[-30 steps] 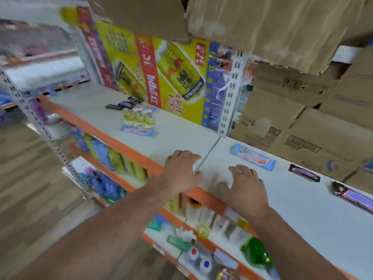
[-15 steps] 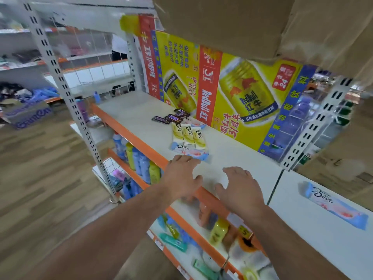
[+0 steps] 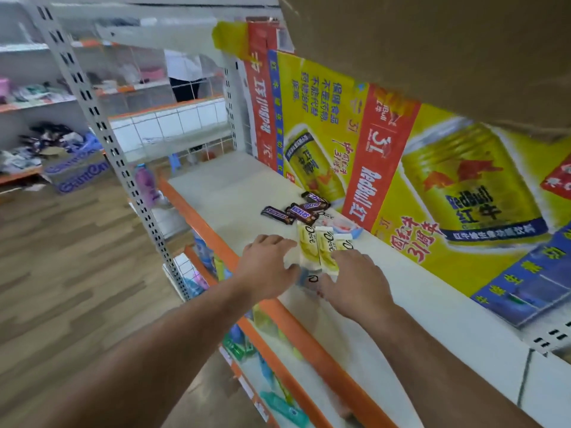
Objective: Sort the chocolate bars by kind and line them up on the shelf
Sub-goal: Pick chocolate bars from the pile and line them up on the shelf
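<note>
Lying — four Snickers (image 3: 301, 213), three yellow Doves (image 3: 309, 251)

Glossy plastic wrappers (image 3: 309, 251); matt white shelf (image 3: 234, 193); wood-look floor (image 3: 77, 273)

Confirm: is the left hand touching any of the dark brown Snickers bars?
Apart. The head view shows a strip of bare white shelf between the left hand and the nearest dark brown Snickers bar.

I see my left hand (image 3: 266, 268) and right hand (image 3: 355, 281) palm down over the white shelf (image 3: 432, 307), fingers relaxed, one at each side of the yellow Dove bars (image 3: 315, 250). Dark Snickers bars (image 3: 292, 211) lie just behind them, near the Red Bull poster (image 3: 432, 186).
</note>
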